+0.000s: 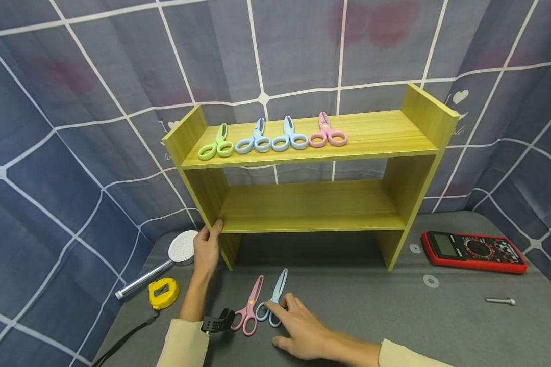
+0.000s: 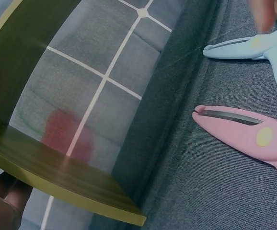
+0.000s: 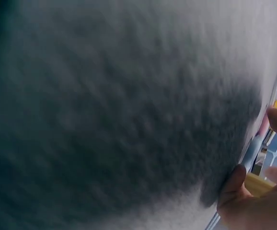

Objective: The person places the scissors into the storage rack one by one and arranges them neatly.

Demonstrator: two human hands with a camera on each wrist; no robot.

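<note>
My left hand (image 1: pixel 206 250) grips the left side panel of a yellow wooden two-tier shelf (image 1: pixel 303 224) by its edge, level with the lower board. In the left wrist view, fingers (image 2: pixel 6 199) show at the panel's edge. On the grey cloth in front lie pink scissors (image 1: pixel 250 308) and light-blue scissors (image 1: pixel 279 288), tips toward the shelf. Over the blue handle loops reaches my right hand (image 1: pixel 303 326), a fingertip at the loops and the thumb apart. Along the upper board lie green scissors (image 1: pixel 221 140), two blue scissors (image 1: pixel 257 136) and pink scissors (image 1: pixel 325 132).
Left of the shelf are a shower head (image 1: pixel 182 247) and a yellow tape measure (image 1: pixel 163 293) with a black strap. To the right lie a red multimeter (image 1: pixel 475 252), a washer (image 1: pixel 430 281), a smaller washer (image 1: pixel 415 248) and a bolt (image 1: pixel 500 300). A checked curtain (image 1: pixel 298 46) hangs behind.
</note>
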